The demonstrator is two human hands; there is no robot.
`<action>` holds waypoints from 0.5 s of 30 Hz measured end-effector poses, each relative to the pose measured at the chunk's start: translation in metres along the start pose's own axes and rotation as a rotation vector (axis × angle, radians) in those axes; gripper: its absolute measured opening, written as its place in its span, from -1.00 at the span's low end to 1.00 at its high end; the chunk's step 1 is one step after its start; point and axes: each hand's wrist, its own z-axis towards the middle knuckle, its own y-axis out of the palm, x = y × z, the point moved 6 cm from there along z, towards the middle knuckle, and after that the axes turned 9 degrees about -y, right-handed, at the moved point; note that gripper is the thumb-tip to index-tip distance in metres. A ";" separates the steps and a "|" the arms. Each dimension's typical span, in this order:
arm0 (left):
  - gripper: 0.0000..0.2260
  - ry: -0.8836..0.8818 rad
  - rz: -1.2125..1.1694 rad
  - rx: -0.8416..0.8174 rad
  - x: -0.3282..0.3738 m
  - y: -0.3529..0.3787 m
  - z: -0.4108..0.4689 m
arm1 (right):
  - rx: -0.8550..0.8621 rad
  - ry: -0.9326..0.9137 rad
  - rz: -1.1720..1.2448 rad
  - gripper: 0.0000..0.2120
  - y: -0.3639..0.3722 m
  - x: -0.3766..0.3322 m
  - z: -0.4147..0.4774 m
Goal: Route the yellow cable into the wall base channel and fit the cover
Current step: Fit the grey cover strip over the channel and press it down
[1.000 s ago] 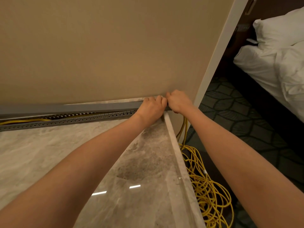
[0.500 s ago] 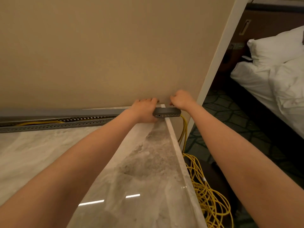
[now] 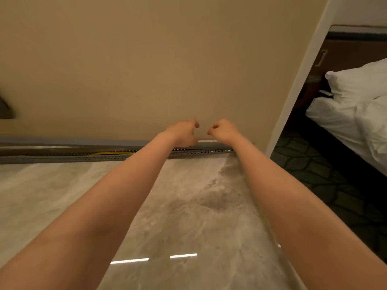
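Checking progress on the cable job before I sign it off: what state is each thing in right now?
left hand: raised in front of the wall, fingers curled, holding nothing.
right hand: raised beside it, fingers curled, holding nothing.
wall base channel: perforated rail exposed along the wall foot.
yellow cable: a stretch shows lying inside the channel.
cover: grey strip above the channel, not closed over it.
bed: white bedding rumpled.

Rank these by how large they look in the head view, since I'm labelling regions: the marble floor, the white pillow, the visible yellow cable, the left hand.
1. marble floor
2. white pillow
3. left hand, nearer the camera than the pillow, so unsure
4. yellow cable, only a short stretch showing
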 end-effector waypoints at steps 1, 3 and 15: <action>-0.54 -0.015 -0.027 0.007 -0.007 -0.004 -0.004 | -0.007 -0.003 0.025 -0.73 0.007 -0.008 -0.001; -0.54 -0.062 -0.074 0.016 -0.021 -0.010 -0.013 | -0.025 -0.016 0.065 -0.71 0.023 -0.024 -0.005; -0.60 -0.401 -0.251 0.174 -0.130 -0.047 -0.091 | -0.168 -0.232 0.174 -0.72 0.091 -0.134 -0.014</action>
